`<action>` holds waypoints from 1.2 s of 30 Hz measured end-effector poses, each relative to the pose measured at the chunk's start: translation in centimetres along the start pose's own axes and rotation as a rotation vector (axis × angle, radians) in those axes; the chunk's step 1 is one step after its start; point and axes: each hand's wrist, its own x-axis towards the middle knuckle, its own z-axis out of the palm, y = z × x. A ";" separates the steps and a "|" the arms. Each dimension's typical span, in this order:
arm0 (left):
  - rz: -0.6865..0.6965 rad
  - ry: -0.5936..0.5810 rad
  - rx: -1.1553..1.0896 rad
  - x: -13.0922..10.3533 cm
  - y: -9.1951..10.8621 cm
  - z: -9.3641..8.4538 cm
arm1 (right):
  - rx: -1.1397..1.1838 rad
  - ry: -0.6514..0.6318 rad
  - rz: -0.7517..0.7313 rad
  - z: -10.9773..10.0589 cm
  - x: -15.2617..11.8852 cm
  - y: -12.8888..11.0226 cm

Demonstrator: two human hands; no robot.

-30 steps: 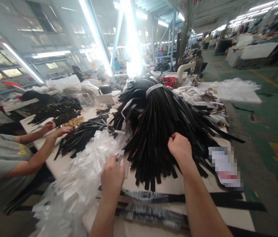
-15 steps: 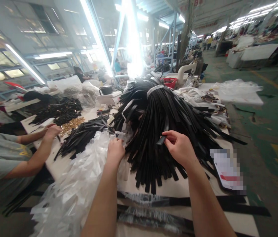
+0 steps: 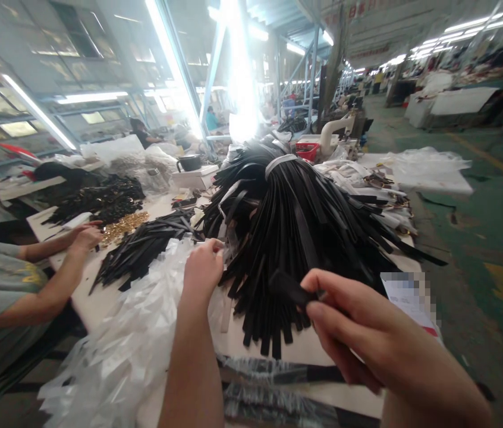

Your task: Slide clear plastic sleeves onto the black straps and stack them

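My right hand [image 3: 354, 324] is closed, thumb against fingers, on the end of a black strap [image 3: 289, 286] that is blurred by motion. It is in front of a big bundle of black straps [image 3: 294, 214], gathered near the top by a pale band [image 3: 280, 161] and fanned out over the table. My left hand [image 3: 204, 264] has its fingers curled closed beside the bundle's left side, at the edge of a heap of clear plastic sleeves [image 3: 135, 333]. What those fingers grip, if anything, is hidden.
Plastic-wrapped black straps [image 3: 278, 401] lie along the table's near edge; a phone [image 3: 407, 300] is at the right. Leftward are loose black straps [image 3: 144, 244], gold metal pieces [image 3: 126, 227] and a co-worker's hands [image 3: 85, 235]. A black mug [image 3: 191, 162] sits on a white box [image 3: 195, 177].
My right hand has come nearer and down to the right, with the strap end drawn away from the bundle. My left hand has shifted slightly left and up, remaining closed.
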 end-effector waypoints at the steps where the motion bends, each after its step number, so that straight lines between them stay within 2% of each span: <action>1: -0.007 -0.004 -0.093 0.0 0.2 0.1 | 0.022 -0.039 0.050 0.0 -0.1 -0.1; 4: 0.017 -0.006 -0.507 -0.7 1.8 -0.4 | 0.090 0.039 0.047 0.3 1.8 0.3; 7: 0.088 -0.019 -0.757 -2.0 4.8 -1.6 | 0.208 0.258 -0.057 0.7 5.7 1.4; 9: 0.170 -0.020 -0.752 -2.8 6.8 -2.2 | 0.361 0.280 -0.082 1.0 7.9 2.3; 12: 0.367 -0.027 -0.659 -3.7 8.9 -2.5 | 0.565 0.223 -0.087 1.6 9.6 3.3; 15: 0.482 -0.096 -0.592 -4.1 9.8 -2.4 | 0.574 0.267 -0.100 1.7 10.1 4.0; 20: 0.366 -0.122 -0.647 -4.6 10.0 -2.5 | 0.388 0.426 -0.131 1.4 10.2 4.3; 23: 0.307 -0.170 -0.638 -4.6 10.1 -2.5 | 0.297 0.470 -0.149 1.4 10.4 4.6; 25: 0.228 -0.151 -0.559 -4.2 9.6 -2.5 | 0.260 0.503 -0.148 1.4 10.6 5.0; 28: 0.103 -0.082 -0.275 -3.2 7.4 -2.4 | 0.189 0.580 -0.129 1.1 10.8 5.5; 30: 0.119 -0.170 -0.089 -2.7 5.5 -2.1 | 0.127 0.609 -0.115 0.7 10.7 5.6; 33: 0.202 -0.420 0.058 -2.6 3.4 -1.1 | -0.021 0.592 -0.071 0.1 10.3 5.5; 36: 0.248 -0.660 0.082 -3.2 3.7 0.4 | -0.202 0.516 -0.027 -0.4 9.8 5.3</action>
